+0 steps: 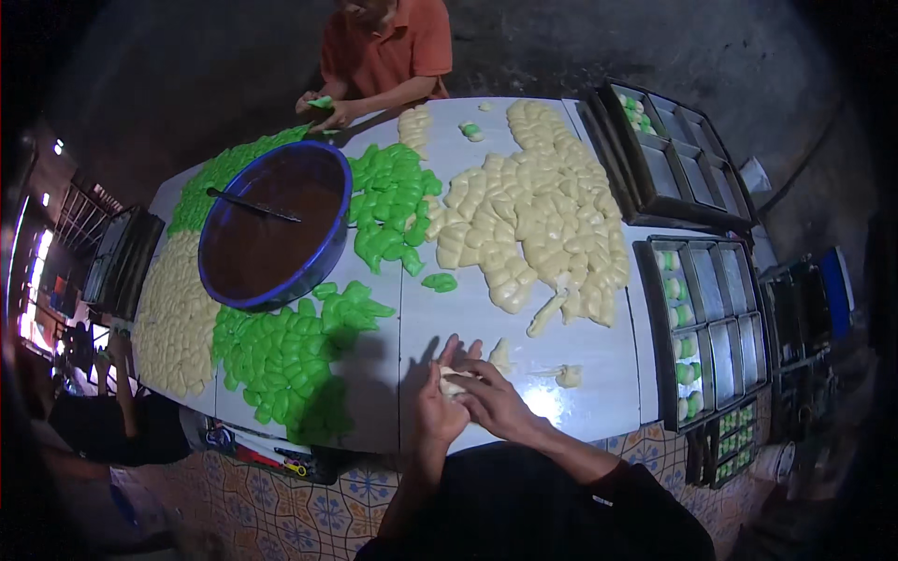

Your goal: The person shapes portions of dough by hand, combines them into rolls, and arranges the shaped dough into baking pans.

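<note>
At the near edge of the white table (421, 318), my left hand (440, 407) is cupped upright around a lump of cream dough (453, 381). My right hand (496, 402) curls its fingers over the same lump, pressing on it against my left hand. Just beyond them lie a smear of cream dough (499, 355) and a small scrap (568, 376). A large mass of cream dough pieces (543, 215) spreads beyond my hands, and green dough pieces (290, 365) lie to the left.
A blue tub (262, 243) of brown paste holds a dark utensil. Metal trays (687, 150), some compartments (692, 346) holding green-and-cream rolls, line the right side. Across the table a co-worker in orange (393, 47) handles green dough. Another person's arm (126, 402) is at the far left.
</note>
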`<state>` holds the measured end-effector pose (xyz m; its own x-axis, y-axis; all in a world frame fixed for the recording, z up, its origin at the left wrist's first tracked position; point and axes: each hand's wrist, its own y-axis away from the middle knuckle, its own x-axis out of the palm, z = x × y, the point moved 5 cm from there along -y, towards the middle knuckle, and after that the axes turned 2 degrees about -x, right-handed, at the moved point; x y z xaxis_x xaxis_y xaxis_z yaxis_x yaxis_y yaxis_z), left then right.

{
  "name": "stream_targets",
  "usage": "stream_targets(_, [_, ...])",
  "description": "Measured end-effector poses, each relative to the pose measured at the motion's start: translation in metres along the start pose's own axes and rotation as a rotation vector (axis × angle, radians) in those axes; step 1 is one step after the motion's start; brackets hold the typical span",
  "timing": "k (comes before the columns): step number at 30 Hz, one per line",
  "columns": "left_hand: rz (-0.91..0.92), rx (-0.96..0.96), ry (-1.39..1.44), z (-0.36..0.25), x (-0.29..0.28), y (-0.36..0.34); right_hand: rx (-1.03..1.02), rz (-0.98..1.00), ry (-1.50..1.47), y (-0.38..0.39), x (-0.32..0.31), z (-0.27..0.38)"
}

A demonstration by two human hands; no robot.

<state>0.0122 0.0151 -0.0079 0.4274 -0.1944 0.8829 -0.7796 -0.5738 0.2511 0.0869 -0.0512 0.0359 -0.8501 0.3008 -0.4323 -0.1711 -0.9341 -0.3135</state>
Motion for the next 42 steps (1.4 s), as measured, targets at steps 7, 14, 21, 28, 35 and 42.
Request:
stream_targets(7, [-0.209,0.336,-0.692,-0.009,-0.041,0.020,0.295,-0.306,-0.295,-0.016,-0.006,-0.007])
stream_targets(14, [-0.505,0.417,-0.682,-0.026,-0.014,0.030,0.194,-0.277,-0.395,-0.033,-0.015,-0.022])
stream_targets(21, [-0.212,0.100,0.020,-0.018,-0.015,0.018,0.258,0.058,-0.858,-0.049,0.034,-0.027])
stream_targets(28, [0.031,0.495,-0.783,-0.199,-0.028,-0.093,0.274,0.048,-0.976,-0.058,0.033,-0.087])
stream_targets(35, [-0.687,0.208,-1.803,-0.358,-0.076,-0.163,0.293,-0.020,-0.985,-0.054,0.051,-0.104])
stream_targets(42, [-0.555,0.294,-1.892,-0.313,-0.050,-0.141,0.243,-0.133,-1.000,-0.065,0.043,-0.101])
